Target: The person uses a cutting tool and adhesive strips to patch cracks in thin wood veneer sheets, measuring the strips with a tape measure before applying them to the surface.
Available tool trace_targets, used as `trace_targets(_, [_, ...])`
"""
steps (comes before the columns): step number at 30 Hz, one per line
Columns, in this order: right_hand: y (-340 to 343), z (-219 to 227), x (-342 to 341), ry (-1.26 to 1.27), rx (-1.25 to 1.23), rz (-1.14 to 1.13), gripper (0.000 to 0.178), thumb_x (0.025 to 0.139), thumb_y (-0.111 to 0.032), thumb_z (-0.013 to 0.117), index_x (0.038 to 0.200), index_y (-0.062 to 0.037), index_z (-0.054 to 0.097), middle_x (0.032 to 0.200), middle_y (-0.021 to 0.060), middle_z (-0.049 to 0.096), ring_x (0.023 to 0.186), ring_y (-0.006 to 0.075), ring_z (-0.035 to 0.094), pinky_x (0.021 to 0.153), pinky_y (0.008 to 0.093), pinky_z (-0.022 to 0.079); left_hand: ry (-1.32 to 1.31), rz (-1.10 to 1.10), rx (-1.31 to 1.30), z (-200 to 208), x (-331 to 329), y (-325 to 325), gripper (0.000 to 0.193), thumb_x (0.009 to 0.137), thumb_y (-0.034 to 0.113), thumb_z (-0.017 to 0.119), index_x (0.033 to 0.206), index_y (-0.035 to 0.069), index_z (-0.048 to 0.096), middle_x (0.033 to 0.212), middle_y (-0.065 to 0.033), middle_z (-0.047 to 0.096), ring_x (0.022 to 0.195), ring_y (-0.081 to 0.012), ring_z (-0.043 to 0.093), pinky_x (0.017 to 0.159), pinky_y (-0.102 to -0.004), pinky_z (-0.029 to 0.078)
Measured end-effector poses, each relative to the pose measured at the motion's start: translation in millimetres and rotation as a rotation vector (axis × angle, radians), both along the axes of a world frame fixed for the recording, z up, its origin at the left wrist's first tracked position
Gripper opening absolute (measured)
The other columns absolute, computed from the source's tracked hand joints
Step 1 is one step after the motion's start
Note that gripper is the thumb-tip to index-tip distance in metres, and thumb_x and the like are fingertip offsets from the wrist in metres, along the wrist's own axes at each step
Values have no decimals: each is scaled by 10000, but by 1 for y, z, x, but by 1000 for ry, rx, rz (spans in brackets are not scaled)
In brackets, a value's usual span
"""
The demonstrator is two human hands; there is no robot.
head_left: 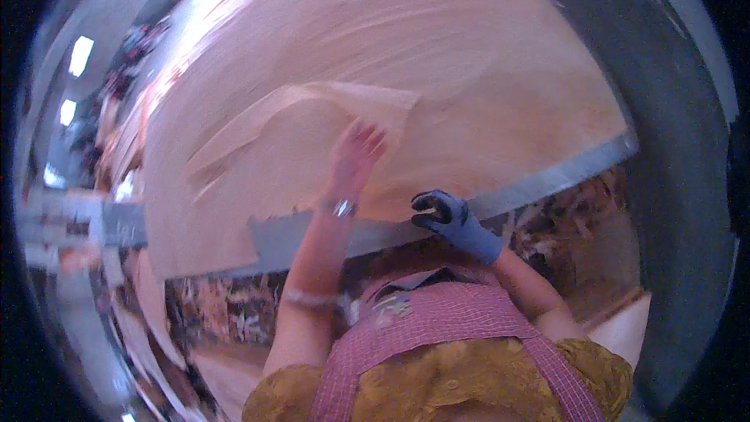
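My bare left hand reaches forward over a large stack of thin, light-brown sheets, which look like wood veneer. Its fingers are stretched out, slightly blurred, with nothing in them. Just beyond the fingertips lies a loose, curved strip of the same sheet, its edge raised; whether my hand touches it I cannot tell. My right hand wears a blue-grey glove with dark fingertips. It hovers by the grey metal edge of the table, fingers curved and thumb apart, with nothing seen between them.
Torn brown scraps lie below the metal edge, at right and at left. Grey floor runs along the right side. More sheets hang or lean at lower left. Bright lights show at far left.
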State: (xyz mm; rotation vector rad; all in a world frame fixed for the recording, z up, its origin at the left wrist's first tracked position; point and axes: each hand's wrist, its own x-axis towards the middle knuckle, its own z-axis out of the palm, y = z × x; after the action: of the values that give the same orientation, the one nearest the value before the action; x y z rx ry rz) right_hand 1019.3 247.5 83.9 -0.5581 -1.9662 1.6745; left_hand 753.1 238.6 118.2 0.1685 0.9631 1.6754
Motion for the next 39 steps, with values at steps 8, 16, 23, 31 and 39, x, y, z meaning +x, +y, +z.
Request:
trace_targets(8, [12,79,-23,303,-626,536,432,855,-79,720,1249,4,564,1284,91,608,1191,171,545,1022,340,441,-183,316,20,97,54,130,186,964,249,579,1024,86,512,1062,-137,587,1021,-319,616,906,-489,528])
trace_targets(16, [14,113,4,-165,-485,493,254,915,-112,664,1143,1,651,1055,54,709,982,123,624,920,308,494,377,390,-101,87,30,145,319,938,268,603,1188,88,521,1044,-82,599,979,-246,618,809,-379,509])
trace_targets(23, [46,154,34,-438,-369,445,218,923,-159,663,1075,-3,670,932,35,712,831,95,622,787,266,520,2103,-198,-201,-15,48,137,394,854,209,632,1228,102,568,1249,-147,580,1198,-305,539,990,-449,442])
trace_targets(31, [144,137,114,-609,-124,316,169,920,-194,650,993,-45,684,784,45,686,703,121,623,661,295,504,1976,-89,-208,-104,138,4,531,866,217,639,1356,75,492,1429,-144,476,1374,-321,394,1150,-487,276])
trace_targets(39, [199,94,119,-769,-135,377,213,938,-252,634,932,-42,670,725,32,657,576,98,553,515,278,442,1688,-109,-579,-106,250,-44,702,885,284,654,1456,11,349,1539,-207,316,1446,-369,266,1203,-495,170])
